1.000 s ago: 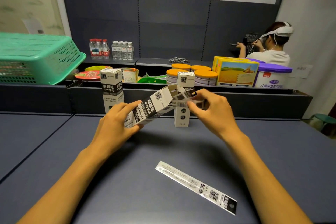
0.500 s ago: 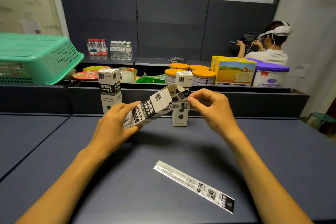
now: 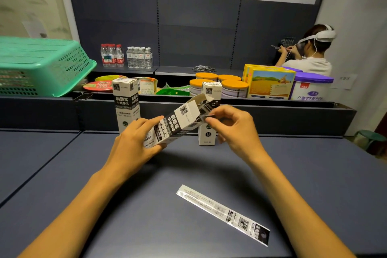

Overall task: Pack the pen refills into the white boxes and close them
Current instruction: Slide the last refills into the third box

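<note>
I'm looking down on a dark blue table [image 3: 83, 174] set against a shelving unit, with a green basket [image 3: 41, 65] upturned at the far left. My left hand [image 3: 134, 148] wraps the lower end of a white box [image 3: 173, 123], fingers curled round it; the box slants up to the right, its open mouth level with my right hand [image 3: 232, 130], whose thumb and forefinger pinch a refill pack [image 3: 206, 114] at that mouth. I judge the pack must travel down the box's long axis, toward the left hand. Two closed boxes stand behind, one [image 3: 125, 102] left of the hands, the other [image 3: 209, 115] partly hidden by the right hand. A second refill pack [image 3: 224, 213] lies flat nearer me, closest to my right forearm, its length running down to the right.
</note>
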Tool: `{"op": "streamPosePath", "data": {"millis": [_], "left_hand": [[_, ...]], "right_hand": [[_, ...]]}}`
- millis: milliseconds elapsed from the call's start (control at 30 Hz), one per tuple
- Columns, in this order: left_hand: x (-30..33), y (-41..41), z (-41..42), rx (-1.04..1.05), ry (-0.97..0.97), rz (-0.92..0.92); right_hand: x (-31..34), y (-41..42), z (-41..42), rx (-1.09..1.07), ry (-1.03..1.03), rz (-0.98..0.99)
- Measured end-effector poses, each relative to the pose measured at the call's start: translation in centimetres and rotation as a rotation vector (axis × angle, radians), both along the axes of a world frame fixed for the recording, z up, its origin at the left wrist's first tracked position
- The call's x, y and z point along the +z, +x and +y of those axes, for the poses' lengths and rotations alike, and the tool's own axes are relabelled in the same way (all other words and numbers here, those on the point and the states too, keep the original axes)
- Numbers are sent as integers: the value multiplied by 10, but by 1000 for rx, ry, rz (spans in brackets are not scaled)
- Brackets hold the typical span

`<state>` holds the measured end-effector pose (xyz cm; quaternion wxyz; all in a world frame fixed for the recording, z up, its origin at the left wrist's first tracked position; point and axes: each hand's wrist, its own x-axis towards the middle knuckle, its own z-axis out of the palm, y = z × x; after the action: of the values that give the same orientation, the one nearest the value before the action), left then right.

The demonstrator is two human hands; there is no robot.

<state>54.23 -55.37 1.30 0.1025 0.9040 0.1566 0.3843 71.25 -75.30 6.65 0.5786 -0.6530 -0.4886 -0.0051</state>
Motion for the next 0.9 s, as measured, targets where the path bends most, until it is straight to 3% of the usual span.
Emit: {"op": "streamPosePath", "data": {"millis": [200,333,400,500,633,833,900], "left_hand": [[0,-2,1,3,-16,-22],[0,0,-1,-19,-6,-4],[0,0,0,-13,-14,-12],[1,-1,1,-11,-24,-26],[1,0,-1,-28,-16,-19],[0,0,-2,-33,-11,-16],[0,0,-2,-31,-12,-16]], "right_hand": [[0,-7,-2,-37,54,-109],[-11,-8,3,-4,-108,-288],[-10,-9,4,-39,-19,-330],[-2,-6,0,-170,232,-267],[0,-3,3,-129,151,-80],[-11,-5,7,-58,186,-484],[-14,-5,10,-46,164,-512]]}}
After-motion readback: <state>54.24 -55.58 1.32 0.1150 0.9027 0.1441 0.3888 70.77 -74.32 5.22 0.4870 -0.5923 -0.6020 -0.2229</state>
